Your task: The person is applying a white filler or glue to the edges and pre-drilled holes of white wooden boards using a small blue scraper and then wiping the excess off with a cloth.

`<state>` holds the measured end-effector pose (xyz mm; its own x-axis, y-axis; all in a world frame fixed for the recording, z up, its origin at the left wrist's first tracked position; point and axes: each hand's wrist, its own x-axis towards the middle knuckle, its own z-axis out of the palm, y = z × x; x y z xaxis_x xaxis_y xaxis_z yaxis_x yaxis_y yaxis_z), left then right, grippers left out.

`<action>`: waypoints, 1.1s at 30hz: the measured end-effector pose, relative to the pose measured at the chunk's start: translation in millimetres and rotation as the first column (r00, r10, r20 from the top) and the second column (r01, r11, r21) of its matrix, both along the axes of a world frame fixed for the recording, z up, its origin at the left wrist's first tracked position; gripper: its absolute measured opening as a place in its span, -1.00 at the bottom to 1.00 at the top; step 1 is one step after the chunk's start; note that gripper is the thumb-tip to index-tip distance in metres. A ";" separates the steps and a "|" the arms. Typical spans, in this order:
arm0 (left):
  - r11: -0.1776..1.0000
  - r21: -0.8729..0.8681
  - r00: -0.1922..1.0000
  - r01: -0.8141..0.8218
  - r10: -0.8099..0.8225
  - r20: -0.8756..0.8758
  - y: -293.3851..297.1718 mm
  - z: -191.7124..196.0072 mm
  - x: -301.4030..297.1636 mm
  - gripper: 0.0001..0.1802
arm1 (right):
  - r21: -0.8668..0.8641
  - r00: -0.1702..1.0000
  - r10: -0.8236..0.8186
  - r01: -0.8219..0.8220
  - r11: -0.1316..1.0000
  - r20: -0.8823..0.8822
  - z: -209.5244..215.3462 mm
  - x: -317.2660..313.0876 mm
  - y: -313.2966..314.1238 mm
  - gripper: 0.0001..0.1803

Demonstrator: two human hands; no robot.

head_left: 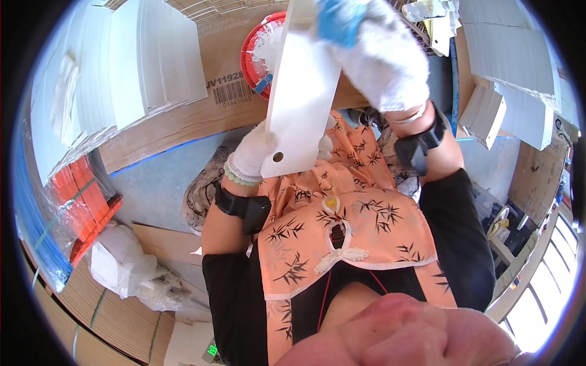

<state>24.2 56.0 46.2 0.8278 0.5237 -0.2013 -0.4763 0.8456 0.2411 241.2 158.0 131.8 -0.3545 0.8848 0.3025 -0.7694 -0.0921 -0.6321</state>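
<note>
**White card strip held at both ends**

Head view: a long flat white card strip with a punched hole (300,104) is gripped at its lower end by the white-gloved left hand (256,155), closed around it. The white-gloved right hand (381,61) is closed over its upper end at top centre, steadying it above the round red tub (249,55).

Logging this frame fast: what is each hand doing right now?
Left hand: closed on the lower end of the white card strip.
Right hand: gloved, gripping the strip's upper part.
</note>
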 end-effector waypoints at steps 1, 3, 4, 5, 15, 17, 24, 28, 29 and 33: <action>1.000 0.028 1.000 0.010 -0.010 -0.015 -2.4 0.5 1.2 0.18 | 0.024 0.998 0.061 -0.060 0.998 -0.026 1.5 -1.9 3.0 -0.52; 1.000 0.028 1.000 0.002 -0.002 -0.012 -10.0 -2.7 -3.5 0.19 | 0.000 0.992 -0.124 0.124 0.992 0.016 3.1 -3.4 23.9 -0.56; 0.999 0.032 1.000 0.013 -0.013 -0.001 -11.6 -5.5 -5.3 0.19 | -0.024 0.920 -0.378 0.382 0.924 0.099 -1.8 2.8 38.9 -0.60; 0.999 0.032 1.000 0.018 -0.018 -0.002 -11.9 -3.6 -5.8 0.19 | -0.025 0.918 -0.383 0.387 0.922 0.098 -9.8 23.3 51.2 -0.60; 0.913 0.183 0.929 -0.364 0.370 0.002 26.4 17.8 -14.3 0.09 | -0.058 0.936 -0.297 0.313 0.948 0.191 -4.9 14.4 20.1 -0.63; 0.843 0.235 0.863 -0.484 0.504 -0.027 27.1 12.6 -27.3 0.08 | -0.215 0.983 -0.109 0.139 0.967 0.145 -13.7 -11.0 2.0 -0.61; 0.774 0.130 0.762 -0.620 0.633 -0.135 31.9 49.5 -33.0 -0.02 | -0.336 0.988 0.066 -0.015 0.942 0.140 -28.8 -26.2 -38.2 -0.37; 0.726 0.279 0.720 -0.629 0.679 -0.145 33.9 37.3 -30.1 0.02 | -0.389 0.990 0.080 -0.029 0.921 0.116 -38.1 -27.5 -51.1 -0.38; 0.722 0.278 0.714 -0.634 0.684 -0.149 34.8 35.0 -30.9 0.02 | -0.325 0.980 0.131 -0.077 0.943 0.148 -40.1 -35.3 -54.9 -0.51; 0.769 0.341 0.793 -0.541 0.601 -0.100 42.1 30.4 -35.4 0.03 | -0.321 0.926 0.330 -0.262 0.910 0.181 -53.5 -42.0 -69.9 -0.52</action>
<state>-11.2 98.0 76.6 0.3162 0.9442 -0.0921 -0.7666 0.3115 0.5614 199.2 88.1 78.3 -0.6418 0.7639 -0.0673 -0.5175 -0.4961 -0.6972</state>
